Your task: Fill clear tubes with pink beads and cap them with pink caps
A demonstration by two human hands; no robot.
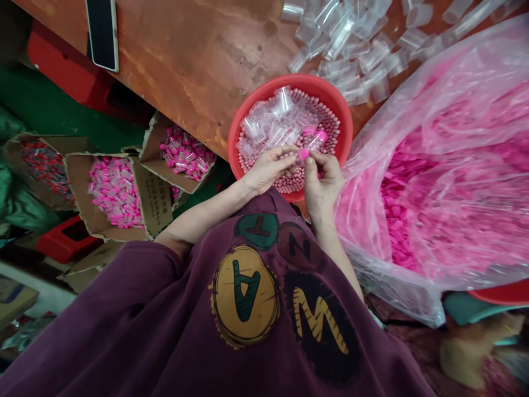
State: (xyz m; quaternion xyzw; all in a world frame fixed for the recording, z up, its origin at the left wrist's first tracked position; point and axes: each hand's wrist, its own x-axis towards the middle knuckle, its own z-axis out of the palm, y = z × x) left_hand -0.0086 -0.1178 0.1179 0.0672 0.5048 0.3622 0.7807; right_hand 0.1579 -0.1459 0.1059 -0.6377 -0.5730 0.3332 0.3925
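Note:
Over the near rim of a red bowl (346,132), my two hands meet at one small container. Closed around its clear plastic tube is my left hand (266,170); the fingers partly hide the tube. My right hand (324,179) pinches the bright pink cap (304,154) at the tube's end between thumb and fingers. I cannot tell how firmly the cap sits. Beneath the hands, the bowl holds many small pale pink beads or tips (330,118), with loose clear tubes (266,124) on top. A tube with a pink cap (320,137) lies there too.
Loose clear tubes (351,44) lie heaped on the wooden table (185,60). A large plastic bag of pink caps (400,204) stands at right. Cardboard boxes hold pink-capped tubes (115,190) at left. A phone (102,33) lies by the table edge.

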